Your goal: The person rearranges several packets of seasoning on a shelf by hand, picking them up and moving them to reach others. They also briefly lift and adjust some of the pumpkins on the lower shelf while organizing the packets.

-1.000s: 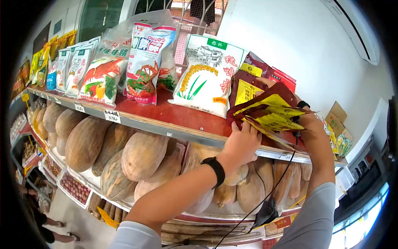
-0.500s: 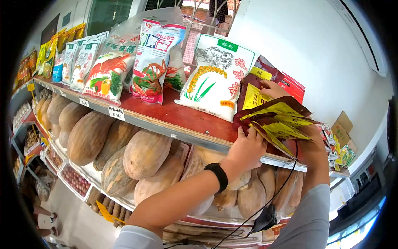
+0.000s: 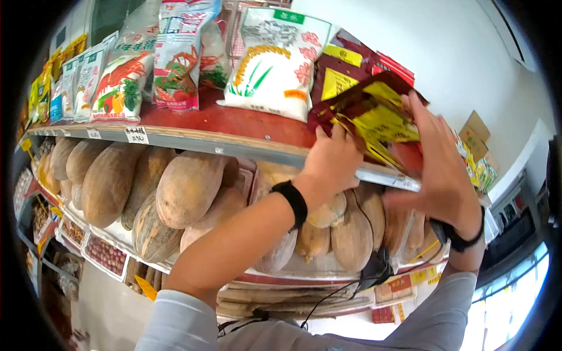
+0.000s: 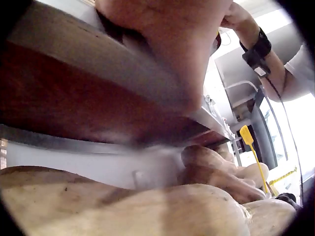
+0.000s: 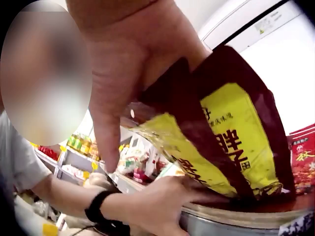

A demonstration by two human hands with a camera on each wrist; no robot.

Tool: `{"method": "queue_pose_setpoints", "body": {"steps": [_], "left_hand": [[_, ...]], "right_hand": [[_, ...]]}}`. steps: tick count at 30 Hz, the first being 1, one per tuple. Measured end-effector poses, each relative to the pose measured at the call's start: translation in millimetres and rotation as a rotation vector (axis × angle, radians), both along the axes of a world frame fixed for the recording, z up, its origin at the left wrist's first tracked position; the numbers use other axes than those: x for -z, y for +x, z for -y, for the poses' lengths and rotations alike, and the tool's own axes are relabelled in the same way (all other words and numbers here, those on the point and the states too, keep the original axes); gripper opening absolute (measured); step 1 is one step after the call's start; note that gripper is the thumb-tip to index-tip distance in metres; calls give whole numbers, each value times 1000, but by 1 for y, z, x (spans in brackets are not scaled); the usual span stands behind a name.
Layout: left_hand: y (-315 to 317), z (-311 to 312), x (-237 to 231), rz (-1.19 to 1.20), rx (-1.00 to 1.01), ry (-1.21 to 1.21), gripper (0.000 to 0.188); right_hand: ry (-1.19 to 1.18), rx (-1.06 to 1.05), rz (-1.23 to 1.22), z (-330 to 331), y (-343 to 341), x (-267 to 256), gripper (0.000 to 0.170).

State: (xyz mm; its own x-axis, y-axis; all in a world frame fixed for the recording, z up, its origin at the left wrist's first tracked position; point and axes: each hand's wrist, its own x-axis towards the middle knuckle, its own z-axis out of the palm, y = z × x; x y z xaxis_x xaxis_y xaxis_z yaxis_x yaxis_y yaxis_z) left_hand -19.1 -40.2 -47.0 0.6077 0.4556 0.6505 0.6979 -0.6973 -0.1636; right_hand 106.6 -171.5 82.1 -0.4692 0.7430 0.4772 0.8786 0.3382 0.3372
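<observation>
While your left hand (image 3: 333,158) reaches over the front edge of the red-topped shelf (image 3: 240,126), its fingers lie against the lower left part of the maroon packets (image 3: 389,123), extended rather than wrapped around them. These packets are thin, glossy film, flat and rectangular, creased, with yellow panels. Similar pouches (image 3: 339,82) stand behind, next to a plump, pillow-shaped white bag (image 3: 275,70); below, you have rounded, matte, tan squashes (image 3: 190,187).

Half a second ago your right hand (image 3: 442,155) was behind the packets, fingertips at a pouch; now it is at their right side, in front, blurred, released, with its fingers straight. Its fingertips pass behind the film in your right wrist view, so you cannot tell whether they touch. Your left hand keeps the same place.

The packets stand fanned and tilted at the shelf's front; from your right wrist, their long axis slants from upper left to lower right, lower ends at the shelf top.
</observation>
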Motion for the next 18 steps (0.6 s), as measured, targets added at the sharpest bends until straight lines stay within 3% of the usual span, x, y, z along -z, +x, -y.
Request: {"method": "queue_pose_setpoints", "body": {"steps": [1,3,4,6,7,9,10,12,18], "left_hand": [[-3,10,-23,-127,-46,-235,60],[3,0,-4,61,-35,42,62],[3,1,-5,55,-28,41,62],[1,4,-8,51,-59,8,62],[1,5,-8,48,-55,9,62],[1,5,-7,72,-46,46,61],[0,6,-8,73,-46,48,61],[-2,5,-8,69,-23,18,62],[-9,5,-5,117,126,202,60]], "right_hand": [[-9,14,-7,-8,0,1,130],[136,-143,-243,-30,1,-4,125],[137,-135,-249,-43,8,-13,125],[406,-133,116,-66,25,-34,117],[407,-128,114,-72,27,-43,117],[-180,-291,-251,-83,28,-59,78],[-178,-290,-250,-91,32,-65,78],[-289,-98,-278,-109,40,-71,46],[96,-60,-171,-143,57,-92,35]]}}
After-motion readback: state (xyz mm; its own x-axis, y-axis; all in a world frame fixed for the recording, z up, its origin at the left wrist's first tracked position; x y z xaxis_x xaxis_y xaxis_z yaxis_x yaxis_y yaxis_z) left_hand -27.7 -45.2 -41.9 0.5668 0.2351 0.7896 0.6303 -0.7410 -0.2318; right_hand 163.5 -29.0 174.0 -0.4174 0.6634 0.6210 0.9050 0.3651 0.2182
